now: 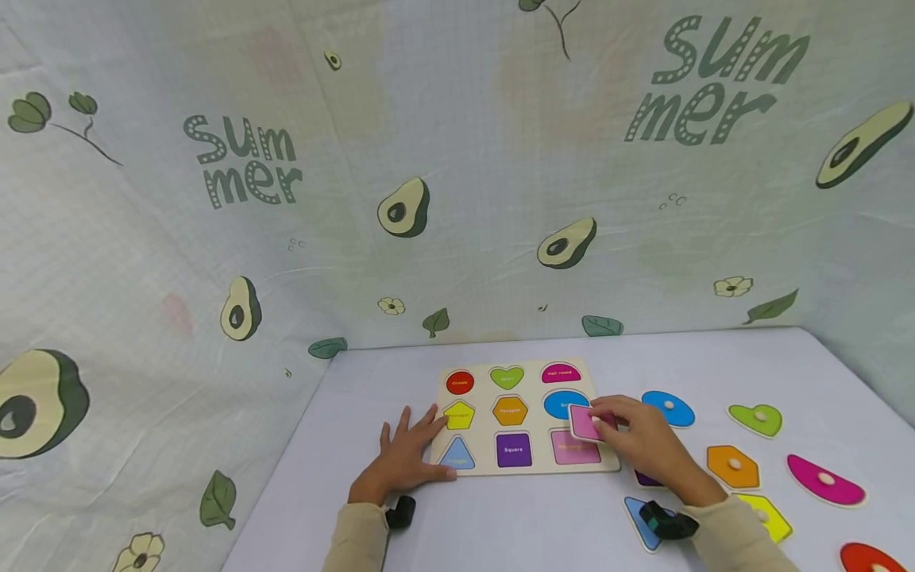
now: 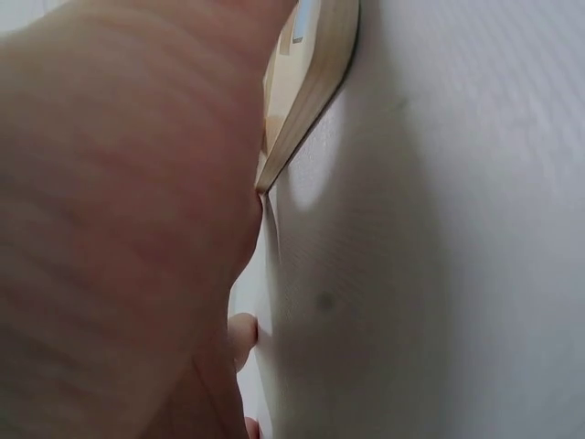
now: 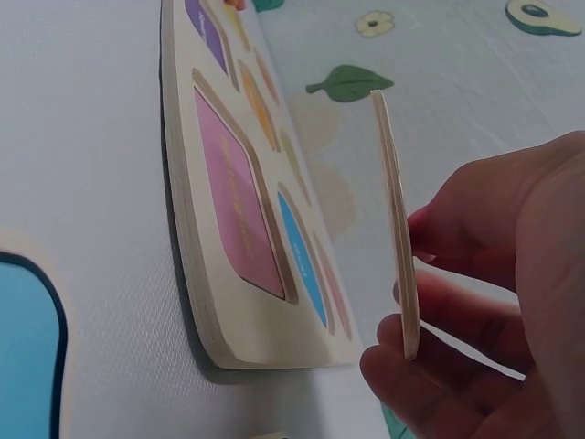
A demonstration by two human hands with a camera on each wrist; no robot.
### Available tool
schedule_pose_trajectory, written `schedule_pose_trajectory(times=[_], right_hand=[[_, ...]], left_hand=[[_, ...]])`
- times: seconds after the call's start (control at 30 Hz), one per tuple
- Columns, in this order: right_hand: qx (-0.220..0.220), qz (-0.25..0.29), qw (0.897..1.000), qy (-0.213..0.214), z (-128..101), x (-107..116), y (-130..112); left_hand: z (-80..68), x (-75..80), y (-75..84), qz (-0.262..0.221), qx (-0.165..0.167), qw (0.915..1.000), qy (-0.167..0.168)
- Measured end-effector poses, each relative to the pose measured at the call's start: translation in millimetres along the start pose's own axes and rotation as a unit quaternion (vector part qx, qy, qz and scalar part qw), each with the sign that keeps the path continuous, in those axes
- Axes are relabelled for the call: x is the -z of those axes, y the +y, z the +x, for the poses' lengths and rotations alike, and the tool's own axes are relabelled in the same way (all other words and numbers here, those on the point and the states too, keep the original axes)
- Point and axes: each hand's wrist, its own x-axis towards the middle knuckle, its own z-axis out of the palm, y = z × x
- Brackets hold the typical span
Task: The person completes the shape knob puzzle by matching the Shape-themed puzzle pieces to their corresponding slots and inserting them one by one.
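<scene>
- In the head view, two pale sleeves (image 1: 359, 534) lie nearest the camera, at the bottom edge.
- The left hand (image 1: 409, 454) has its fingers spread at the left side of the puzzle board (image 1: 486, 457), an index fingertip beside the yellow pentagon shape and the thumb near the lower edge.
- The right hand (image 1: 643, 441) pinches the pink rectangle piece (image 1: 582, 423) above the board's right side, partly covering the printed pink rectangle.
- On the desk (image 1: 536, 524), to the right, lie the blue oval (image 1: 656, 406), green heart (image 1: 747, 418), orange hexagon (image 1: 720, 469) and other knobbed pieces.
- In the left wrist view, the left hand fills the left side, just beside the board's edge; most fingers are hidden.
- In the right wrist view, the right hand grips the pink rectangle piece edge-on, apart from the board.
</scene>
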Motion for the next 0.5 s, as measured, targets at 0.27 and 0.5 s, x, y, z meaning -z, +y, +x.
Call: schedule_pose_trajectory(times=[0.27, 0.5], right_hand=[[-0.004, -0.001, 1.0, -0.02, -0.8, 1.4, -1.4], [-0.032, 0.006, 0.999, -0.036, -1.6, -0.2, 0.2]], left_hand=[[0.3, -0.2, 0.2, 0.005, 0.001, 1.0, -0.001], [-0.2, 1.1, 1.3, 0.01, 0.0, 0.9999, -0.003]])
